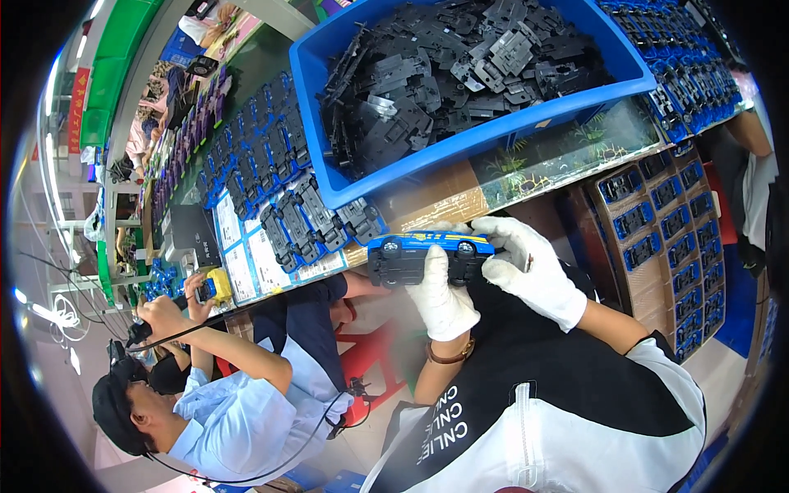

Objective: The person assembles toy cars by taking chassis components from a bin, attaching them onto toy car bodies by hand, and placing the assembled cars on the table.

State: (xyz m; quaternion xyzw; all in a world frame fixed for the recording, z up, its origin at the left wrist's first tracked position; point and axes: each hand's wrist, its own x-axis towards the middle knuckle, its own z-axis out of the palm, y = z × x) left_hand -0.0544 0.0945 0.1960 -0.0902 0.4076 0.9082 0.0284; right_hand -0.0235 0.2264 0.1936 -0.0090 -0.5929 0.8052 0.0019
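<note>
A blue toy car [393, 264] with yellow stripes is tipped on its side, its black underside and wheels toward me. My left hand [445, 302], in a white glove, holds it from below, with the thumb pressed over the underside. At the car's right end is my right hand [538, 275], also gloved. Its fingers curl around that end, fingertips at the upper corner and thumb at the lower one. Whether a small part lies inside the right hand's curl cannot be made out. The car is above my lap, in front of the table edge.
Beyond my hands, a blue bin [403, 161] full of black plastic car bases [501, 57] stands on the table. Rows of toy cars [300, 222] lie upside down left of it. A cardboard tray [637, 283] of cars is at right. Another person [238, 403] works at left.
</note>
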